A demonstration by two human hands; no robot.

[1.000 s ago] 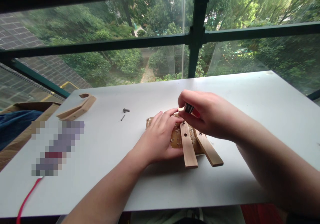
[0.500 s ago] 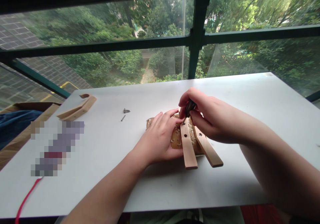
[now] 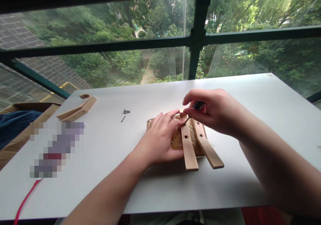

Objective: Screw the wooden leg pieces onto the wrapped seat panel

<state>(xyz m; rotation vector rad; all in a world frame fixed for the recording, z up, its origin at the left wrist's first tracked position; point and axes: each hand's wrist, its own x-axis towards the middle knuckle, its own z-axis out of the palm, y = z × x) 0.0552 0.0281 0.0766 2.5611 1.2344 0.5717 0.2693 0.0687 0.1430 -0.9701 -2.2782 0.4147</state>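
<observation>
A screwdriver point(image 3: 199, 105) with a dark handle is in my right hand point(image 3: 213, 109), its fingers closed around the handle. The shaft slants down to the upper hole of a bent wooden strip point(image 3: 190, 151), close to my left fingertips. My left hand point(image 3: 163, 134) holds that strip from the left, fingers over a brown block point(image 3: 177, 139) that looks wrapped in clear tape. A second wooden strip point(image 3: 210, 151) with two holes lies on the block just to the right. Whether a screw sits under the tip cannot be made out.
Several loose screws point(image 3: 126, 111) and a single screw point(image 3: 123, 119) lie on the white table point(image 3: 105, 164). At the back left is another bent wooden piece point(image 3: 80, 111). A blurred-out item with a red strap point(image 3: 26, 198) lies at left, near a cardboard box point(image 3: 50, 116).
My right hand has shifted slightly right and tilted the screwdriver further over, with the grip changed. More of the second strip's upper hole now shows. My left hand stays in place.
</observation>
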